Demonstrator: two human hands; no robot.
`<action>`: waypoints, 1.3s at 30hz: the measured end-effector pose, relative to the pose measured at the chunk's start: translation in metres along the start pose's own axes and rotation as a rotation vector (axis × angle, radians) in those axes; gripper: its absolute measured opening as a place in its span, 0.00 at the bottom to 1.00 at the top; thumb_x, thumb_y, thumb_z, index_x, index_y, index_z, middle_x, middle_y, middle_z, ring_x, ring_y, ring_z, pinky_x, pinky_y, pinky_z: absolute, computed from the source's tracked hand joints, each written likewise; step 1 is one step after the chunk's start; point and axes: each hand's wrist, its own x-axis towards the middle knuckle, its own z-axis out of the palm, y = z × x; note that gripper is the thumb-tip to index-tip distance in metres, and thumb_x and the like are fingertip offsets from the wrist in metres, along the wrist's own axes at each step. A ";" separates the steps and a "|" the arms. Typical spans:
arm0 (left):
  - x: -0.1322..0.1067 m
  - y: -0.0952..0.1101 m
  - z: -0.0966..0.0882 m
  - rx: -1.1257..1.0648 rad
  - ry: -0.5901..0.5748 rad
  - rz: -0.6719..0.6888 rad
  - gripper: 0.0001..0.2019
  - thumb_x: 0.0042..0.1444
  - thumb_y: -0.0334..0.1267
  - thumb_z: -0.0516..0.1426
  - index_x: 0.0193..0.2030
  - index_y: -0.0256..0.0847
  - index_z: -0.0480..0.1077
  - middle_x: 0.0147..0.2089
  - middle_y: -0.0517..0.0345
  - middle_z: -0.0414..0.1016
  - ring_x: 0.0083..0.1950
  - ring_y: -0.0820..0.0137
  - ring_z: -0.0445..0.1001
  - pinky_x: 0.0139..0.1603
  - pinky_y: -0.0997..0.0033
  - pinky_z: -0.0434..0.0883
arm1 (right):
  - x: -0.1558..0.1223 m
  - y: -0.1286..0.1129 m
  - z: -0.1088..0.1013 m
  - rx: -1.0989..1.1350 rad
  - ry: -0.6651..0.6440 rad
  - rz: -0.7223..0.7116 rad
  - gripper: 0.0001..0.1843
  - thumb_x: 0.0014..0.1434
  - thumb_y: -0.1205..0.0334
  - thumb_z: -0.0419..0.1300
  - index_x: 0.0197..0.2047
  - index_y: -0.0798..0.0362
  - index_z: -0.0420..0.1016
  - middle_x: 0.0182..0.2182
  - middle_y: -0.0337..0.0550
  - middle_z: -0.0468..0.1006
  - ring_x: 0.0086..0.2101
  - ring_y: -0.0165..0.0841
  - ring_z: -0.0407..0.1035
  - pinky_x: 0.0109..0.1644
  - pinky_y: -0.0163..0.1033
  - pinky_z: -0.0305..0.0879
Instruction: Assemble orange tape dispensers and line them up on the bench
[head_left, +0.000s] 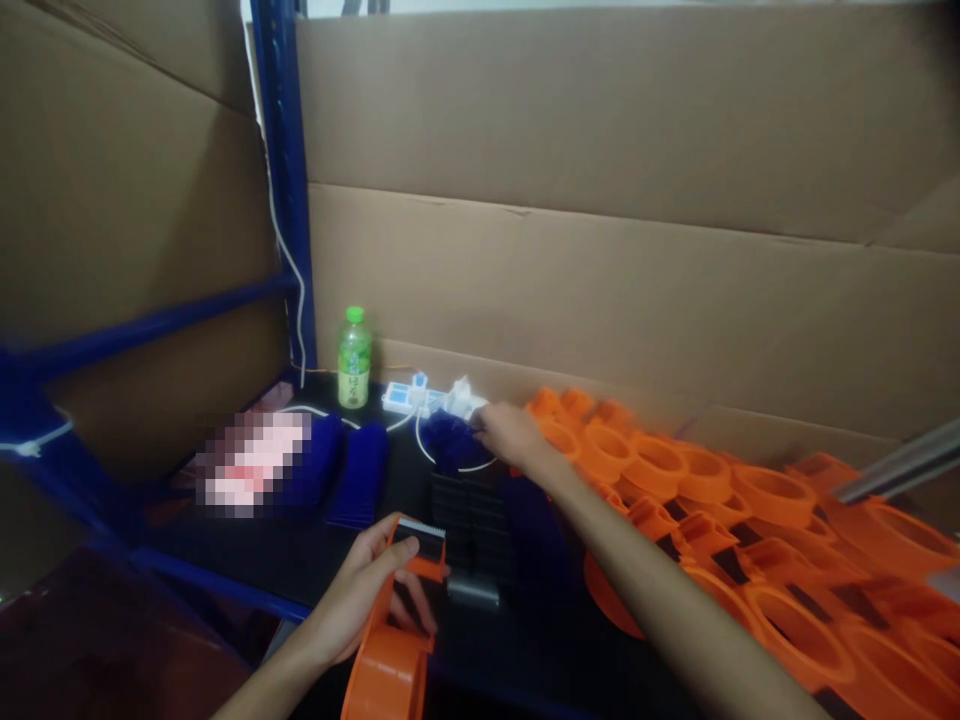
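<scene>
My left hand (356, 590) is closed around an orange tape dispenser (386, 675) near the front of the black shelf surface. Its toothed metal edge points up, and my thumb presses on the dark part just under the teeth. Further back, my right hand (514, 435) reaches to a small heap of dark blue pieces (448, 440), with its fingers closed at the heap's right edge. What those fingertips hold is too small to make out. Between the hands lie black ribbed pieces (471, 520) in rows, with a grey cylinder (474, 591) in front of them.
Many orange tape dispensers (772, 490) are piled on the right. At the back stand a green-capped bottle (355, 360) and a white power strip (405, 398) with cables. Flat blue pieces (360, 475) lie left. Cardboard (600, 280) and a blue post (285, 180) bound the shelf.
</scene>
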 end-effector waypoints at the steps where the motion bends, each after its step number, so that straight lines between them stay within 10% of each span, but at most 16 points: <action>1: 0.000 0.000 0.000 0.007 -0.001 0.002 0.14 0.60 0.44 0.57 0.48 0.38 0.64 0.41 0.40 0.84 0.22 0.67 0.80 0.15 0.80 0.67 | 0.002 0.000 0.002 -0.007 -0.007 -0.002 0.16 0.66 0.56 0.58 0.53 0.56 0.70 0.49 0.47 0.73 0.45 0.35 0.71 0.49 0.46 0.71; 23: -0.002 0.002 0.004 0.001 0.010 0.010 0.14 0.60 0.45 0.57 0.47 0.39 0.65 0.44 0.39 0.83 0.22 0.68 0.79 0.16 0.79 0.67 | -0.001 0.004 0.005 0.113 0.139 0.115 0.15 0.67 0.55 0.57 0.50 0.57 0.72 0.46 0.47 0.75 0.44 0.35 0.72 0.48 0.45 0.70; 39: -0.007 0.006 0.008 -0.086 0.138 0.054 0.15 0.60 0.44 0.57 0.48 0.37 0.66 0.42 0.40 0.82 0.31 0.61 0.82 0.25 0.68 0.76 | -0.097 -0.041 0.007 0.770 0.434 -0.130 0.12 0.64 0.58 0.55 0.40 0.53 0.78 0.29 0.39 0.78 0.26 0.27 0.69 0.31 0.31 0.66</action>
